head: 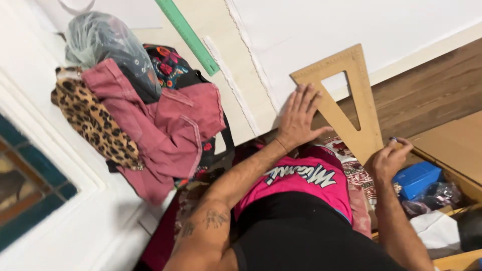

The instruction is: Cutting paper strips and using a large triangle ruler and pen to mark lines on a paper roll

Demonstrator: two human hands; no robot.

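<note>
The wooden set square [359, 108] lies flat at about 2 o'clock, partly on white fabric [351, 30] and partly over the wood floor [427, 95]. The left hand [299, 116] rests flat just beside its slanted edge, fingers spread and pressing on the fabric, thumb touching the square. The right hand [389, 158], at 3 o'clock below the square's lower corner, pinches something small between thumb and fingertips; what it is cannot be told.

A blue box [416, 178], rectangular and plain-sided, sits at 4 o'clock in an open wooden crate [464, 188], beside clear wrapping and white paper. A green ruler [187, 35] lies diagonally at 12 o'clock on a cream strip of fabric.

At 10 o'clock a clothes heap [160, 130] holds pink denim, a leopard-print piece [93, 120], a floral cloth and a grey plastic bag [98, 37]. A white frame with teal tiles [30, 190] fills 8 o'clock. The person's pink shorts with white lettering and a black top take up the lower middle.
</note>
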